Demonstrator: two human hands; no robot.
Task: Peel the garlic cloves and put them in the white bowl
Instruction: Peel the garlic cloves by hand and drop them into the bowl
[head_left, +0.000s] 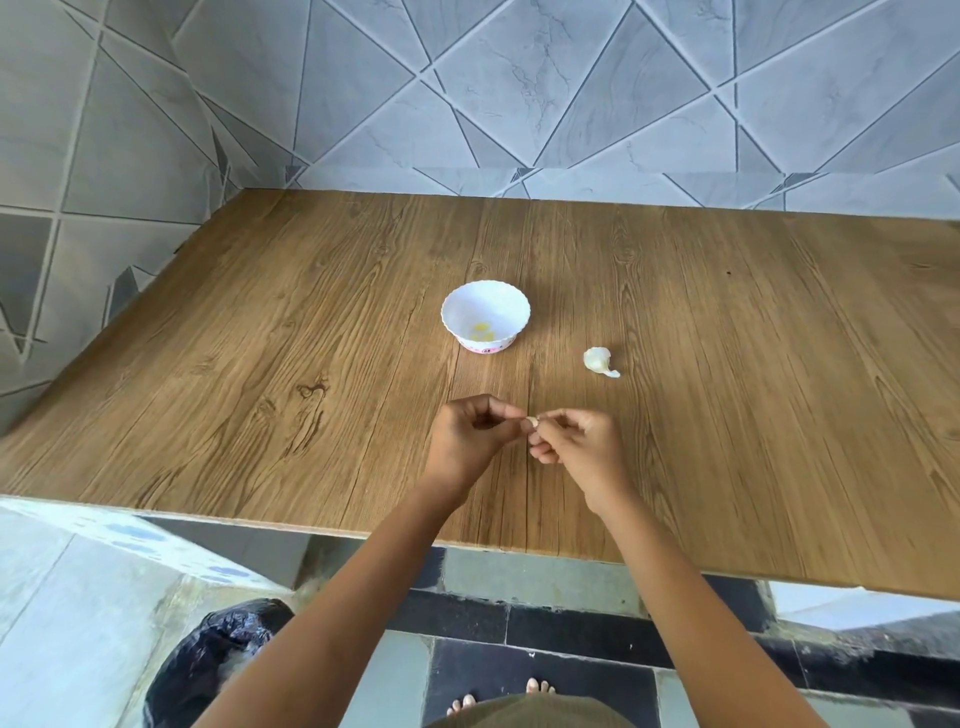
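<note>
We hold 1 garlic clove between both hands, low over the wooden table and near its front edge. Our left hand pinches 1 end between thumb and forefinger, with the other fingers curled in. Our right hand pinches the other end in the same way. The clove is so small between the fingertips that we cannot tell how much skin is left on it.

The white bowl stands straight ahead, well beyond our hands, with something pale yellow in its bottom, probably peeled cloves. The rest of the garlic lies on the table to the right of the bowl, apart from it.

This looks like the peeling step, likely with more cloves to follow. To do it well, we let the left hand act only as a steady clamp. The right thumbnail catches the dry skin at the tip and draws it along the clove's length. We press lightly, since a smooth clove may shoot out of a hard pinch, and we turn it a little after each strip. Staying low over the table means a dropped clove lands close by. Loose skins should fall short of the bowl.
</note>
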